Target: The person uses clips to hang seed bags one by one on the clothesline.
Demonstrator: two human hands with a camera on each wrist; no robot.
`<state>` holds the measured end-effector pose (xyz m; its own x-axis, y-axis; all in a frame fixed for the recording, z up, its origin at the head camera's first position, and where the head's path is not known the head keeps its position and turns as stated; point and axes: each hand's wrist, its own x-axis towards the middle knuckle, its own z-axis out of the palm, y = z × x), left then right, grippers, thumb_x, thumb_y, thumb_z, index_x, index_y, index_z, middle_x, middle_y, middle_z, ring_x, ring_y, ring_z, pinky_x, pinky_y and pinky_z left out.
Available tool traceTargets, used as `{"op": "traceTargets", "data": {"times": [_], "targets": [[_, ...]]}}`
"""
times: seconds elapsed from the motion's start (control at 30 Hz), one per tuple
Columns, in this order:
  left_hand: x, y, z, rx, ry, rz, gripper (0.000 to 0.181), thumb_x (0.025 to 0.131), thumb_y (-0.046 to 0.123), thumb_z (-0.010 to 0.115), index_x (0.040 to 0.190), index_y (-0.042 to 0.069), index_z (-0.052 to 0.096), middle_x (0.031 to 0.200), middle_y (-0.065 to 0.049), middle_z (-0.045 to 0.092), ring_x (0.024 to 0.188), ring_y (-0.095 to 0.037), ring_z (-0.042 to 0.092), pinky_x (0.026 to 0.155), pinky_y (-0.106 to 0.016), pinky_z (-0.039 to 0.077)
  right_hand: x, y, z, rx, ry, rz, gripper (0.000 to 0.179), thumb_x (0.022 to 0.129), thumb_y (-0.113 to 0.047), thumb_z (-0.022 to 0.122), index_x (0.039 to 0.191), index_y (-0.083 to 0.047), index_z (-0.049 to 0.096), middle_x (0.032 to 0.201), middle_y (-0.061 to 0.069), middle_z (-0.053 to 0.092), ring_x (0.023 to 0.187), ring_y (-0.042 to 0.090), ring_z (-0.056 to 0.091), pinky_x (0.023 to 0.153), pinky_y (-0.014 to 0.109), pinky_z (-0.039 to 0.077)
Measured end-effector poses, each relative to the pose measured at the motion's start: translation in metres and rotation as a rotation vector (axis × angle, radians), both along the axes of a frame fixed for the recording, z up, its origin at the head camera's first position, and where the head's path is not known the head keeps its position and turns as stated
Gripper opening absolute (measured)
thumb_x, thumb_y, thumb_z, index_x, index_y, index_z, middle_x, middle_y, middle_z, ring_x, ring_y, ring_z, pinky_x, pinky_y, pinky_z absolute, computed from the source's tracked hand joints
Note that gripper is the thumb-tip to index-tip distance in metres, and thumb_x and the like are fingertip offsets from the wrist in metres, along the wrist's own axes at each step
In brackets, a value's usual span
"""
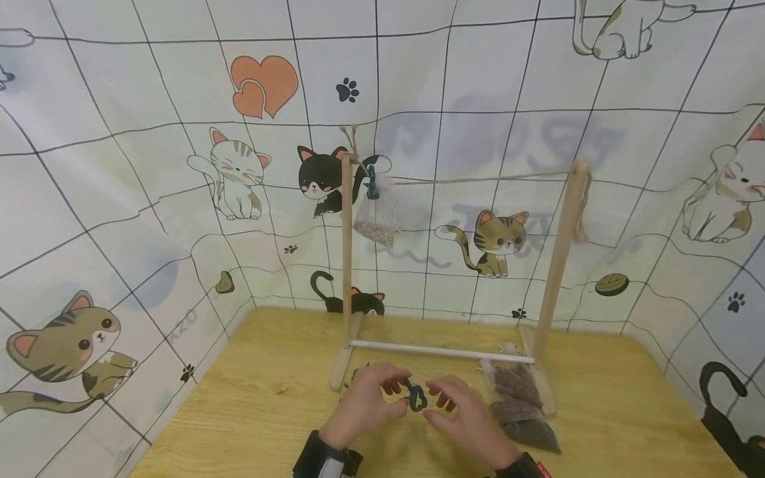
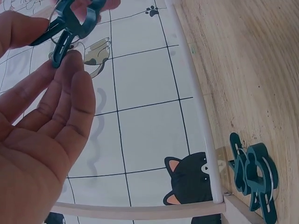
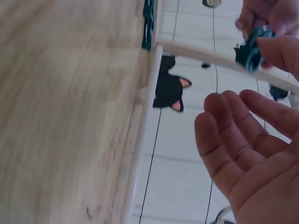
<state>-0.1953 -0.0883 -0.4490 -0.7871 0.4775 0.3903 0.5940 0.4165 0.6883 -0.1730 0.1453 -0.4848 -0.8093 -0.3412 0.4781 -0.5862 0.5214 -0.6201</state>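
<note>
My left hand (image 1: pixel 370 406) pinches a dark green plastic spring clip (image 1: pixel 416 396) over the table, in front of the wooden frame. In the left wrist view, thumb and fingertips press the two handles of the clip (image 2: pixel 70 23), and its rounded jaws point up and away from the palm. Close to the clip's other side is my right hand (image 1: pixel 469 419), its fingers loosely bent and apart. The right wrist view shows the right hand (image 3: pixel 254 144) with nothing in its palm, the thumb overlapping the clip (image 3: pixel 252 51).
More green clips (image 2: pixel 257 175) lie on the table by the frame's left foot. A similar clip (image 1: pixel 372 182) holds a small mesh bag (image 1: pixel 378 219) on the string (image 1: pixel 478 179) between the posts. Bags of dark material (image 1: pixel 520 405) lie at the right foot. A white crossbar (image 1: pixel 442 350) joins the posts low down.
</note>
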Motion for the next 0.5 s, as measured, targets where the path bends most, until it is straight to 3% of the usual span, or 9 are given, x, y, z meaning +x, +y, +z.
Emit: {"op": "traceTargets", "data": {"times": [0.13, 0.27, 0.37, 0.5], "targets": [[-0.001, -0.002, 0.0, 0.0, -0.019, 0.011, 0.037, 0.08, 0.002, 0.081, 0.117, 0.003, 0.074, 0.101, -0.011, 0.074, 0.083, -0.015, 0.067, 0.076, -0.033, 0.058, -0.002, 0.024, 0.014, 0.119, -0.169, -0.204, 0.035, 0.091, -0.011, 0.078, 0.124, -0.007, 0.069, 0.11, 0.009, 0.067, 0.091, 0.02, 0.064, 0.074, 0.033, 0.055], [-0.001, -0.004, 0.002, 0.002, -0.036, 0.02, 0.037, 0.081, 0.003, 0.08, 0.117, 0.004, 0.074, 0.103, -0.009, 0.074, 0.084, -0.013, 0.066, 0.076, -0.03, 0.057, -0.007, 0.06, 0.019, 0.235, -0.209, -0.385, 0.031, 0.088, -0.009, 0.078, 0.117, 0.001, 0.072, 0.109, 0.013, 0.07, 0.097, 0.031, 0.068, 0.081, 0.047, 0.058], [-0.001, -0.006, 0.004, -0.005, -0.043, 0.034, 0.037, 0.081, 0.004, 0.079, 0.118, 0.004, 0.074, 0.104, -0.005, 0.073, 0.085, -0.014, 0.067, 0.075, -0.03, 0.057, -0.01, 0.088, 0.02, 0.304, -0.238, -0.421, 0.03, 0.086, -0.011, 0.08, 0.111, 0.004, 0.073, 0.105, 0.015, 0.071, 0.096, 0.035, 0.068, 0.082, 0.052, 0.057], [0.0, -0.007, 0.007, -0.01, -0.05, 0.045, 0.038, 0.081, 0.004, 0.079, 0.119, 0.004, 0.074, 0.105, -0.005, 0.072, 0.087, -0.024, 0.068, 0.075, -0.033, 0.057, -0.011, 0.11, 0.016, 0.361, -0.346, -0.395, 0.035, 0.082, -0.021, 0.085, 0.104, 0.003, 0.073, 0.097, 0.01, 0.071, 0.086, 0.029, 0.066, 0.073, 0.048, 0.055]]}}
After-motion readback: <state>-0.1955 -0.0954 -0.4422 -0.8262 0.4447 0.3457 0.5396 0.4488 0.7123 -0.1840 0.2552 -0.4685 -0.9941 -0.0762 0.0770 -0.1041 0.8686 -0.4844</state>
